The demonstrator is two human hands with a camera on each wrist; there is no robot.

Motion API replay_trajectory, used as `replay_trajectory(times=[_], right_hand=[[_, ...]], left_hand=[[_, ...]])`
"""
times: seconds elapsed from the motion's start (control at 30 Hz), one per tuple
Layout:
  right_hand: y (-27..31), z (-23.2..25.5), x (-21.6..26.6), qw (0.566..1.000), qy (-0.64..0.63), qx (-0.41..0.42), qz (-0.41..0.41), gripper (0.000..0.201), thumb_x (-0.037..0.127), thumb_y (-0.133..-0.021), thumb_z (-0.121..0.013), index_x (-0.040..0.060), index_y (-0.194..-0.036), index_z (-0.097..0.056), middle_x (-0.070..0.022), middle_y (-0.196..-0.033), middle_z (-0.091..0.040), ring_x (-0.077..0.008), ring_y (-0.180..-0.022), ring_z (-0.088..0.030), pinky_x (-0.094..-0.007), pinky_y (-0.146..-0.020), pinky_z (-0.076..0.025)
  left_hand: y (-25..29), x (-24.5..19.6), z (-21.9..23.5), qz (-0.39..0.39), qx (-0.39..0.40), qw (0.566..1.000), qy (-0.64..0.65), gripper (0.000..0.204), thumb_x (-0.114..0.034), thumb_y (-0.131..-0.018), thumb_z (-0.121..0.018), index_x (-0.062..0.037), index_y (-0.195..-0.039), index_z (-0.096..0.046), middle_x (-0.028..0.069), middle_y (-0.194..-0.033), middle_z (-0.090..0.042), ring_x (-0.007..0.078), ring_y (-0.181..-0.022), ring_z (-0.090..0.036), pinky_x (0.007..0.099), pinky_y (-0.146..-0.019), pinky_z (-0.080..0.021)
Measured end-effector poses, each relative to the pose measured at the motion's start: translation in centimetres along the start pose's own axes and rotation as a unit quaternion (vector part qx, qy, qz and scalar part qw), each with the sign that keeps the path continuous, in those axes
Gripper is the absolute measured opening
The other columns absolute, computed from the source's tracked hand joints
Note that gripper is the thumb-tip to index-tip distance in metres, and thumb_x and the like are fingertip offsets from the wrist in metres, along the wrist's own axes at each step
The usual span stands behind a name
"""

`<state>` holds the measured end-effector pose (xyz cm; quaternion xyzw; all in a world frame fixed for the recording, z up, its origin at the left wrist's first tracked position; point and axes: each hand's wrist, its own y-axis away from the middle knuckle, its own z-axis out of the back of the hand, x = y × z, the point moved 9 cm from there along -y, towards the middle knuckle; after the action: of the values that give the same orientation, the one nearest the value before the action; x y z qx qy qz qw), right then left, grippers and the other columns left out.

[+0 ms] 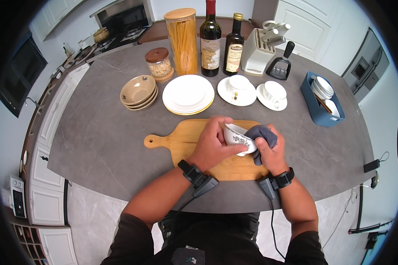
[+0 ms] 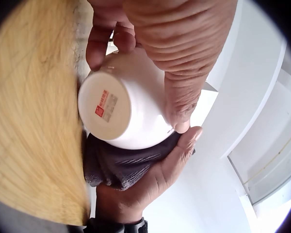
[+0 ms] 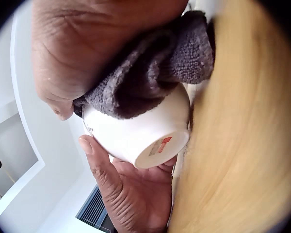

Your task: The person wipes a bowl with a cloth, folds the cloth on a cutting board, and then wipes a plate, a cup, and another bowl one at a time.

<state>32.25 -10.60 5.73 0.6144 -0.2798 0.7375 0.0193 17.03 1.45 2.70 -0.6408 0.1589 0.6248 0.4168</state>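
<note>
A white bowl with a grey floral pattern (image 1: 235, 138) is held tilted above the wooden cutting board (image 1: 185, 130). The left hand (image 1: 212, 143) grips its left side, thumb on the near outer wall and fingers round the far side. On the bowl's right, the right hand (image 1: 272, 152) pinches a dark grey cloth (image 1: 263, 132) over the rim and wall. The left wrist view shows the bowl's round foot (image 2: 104, 107) with a red mark, the cloth (image 2: 121, 165) below it. In the right wrist view the cloth (image 3: 145, 73) is bunched against the bowl (image 3: 136, 131).
Stacked brown bowls (image 1: 139, 92), white plates (image 1: 188, 95), two cups on saucers (image 1: 238, 95) (image 1: 274, 93) stand beyond the board. Behind are a pasta jar (image 1: 181, 44), an oat jar (image 1: 159, 64), two bottles (image 1: 211, 48) (image 1: 233, 48) and a knife block (image 1: 256, 53). A blue basket (image 1: 318, 106) stands right.
</note>
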Motion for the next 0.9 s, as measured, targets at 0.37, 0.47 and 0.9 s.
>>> replay_trajectory(times=[0.37, 0.47, 0.9], right_hand=[[0.3, -3.0, -0.4, 0.988, 0.056, 0.124, -0.067, 0.038, 0.022, -0.093, -0.091, 0.0017, -0.119, -0.072, -0.0034, -0.091, -0.074, -0.0082, -0.074, -0.066, -0.0284, -0.064, -0.053], [0.3, -4.0, 0.4, 0.983, 0.087, 0.154, -0.051, 0.043, 0.021, -0.088, -0.094, 0.0027, -0.120, -0.072, -0.0079, -0.099, -0.075, -0.0177, -0.085, -0.072, -0.0342, -0.076, -0.057], [0.1, -4.8, 1.9, 0.975, 0.146, 0.160, 0.045, 0.034, 0.020, -0.087, -0.089, 0.0030, -0.111, -0.072, -0.0169, -0.097, -0.074, -0.0389, -0.086, -0.071, -0.0442, -0.078, -0.056]], left_hand=[[-0.5, 0.6, -0.3, 0.007, 0.026, 0.999, 0.034, 0.090, -0.031, -0.091, -0.094, -0.0015, -0.156, -0.040, 0.0128, -0.144, -0.059, 0.0209, -0.133, -0.059, 0.0391, -0.114, -0.050], [-0.5, 0.1, -0.5, 0.000, 0.038, 0.997, 0.060, 0.094, -0.038, -0.092, -0.092, -0.0014, -0.159, -0.038, 0.0139, -0.147, -0.056, 0.0220, -0.137, -0.056, 0.0396, -0.116, -0.048], [-0.3, -0.3, -0.8, 0.017, 0.065, 0.995, 0.067, 0.085, -0.036, -0.101, -0.082, -0.0006, -0.162, -0.035, 0.0147, -0.149, -0.055, 0.0211, -0.138, -0.053, 0.0382, -0.117, -0.046]])
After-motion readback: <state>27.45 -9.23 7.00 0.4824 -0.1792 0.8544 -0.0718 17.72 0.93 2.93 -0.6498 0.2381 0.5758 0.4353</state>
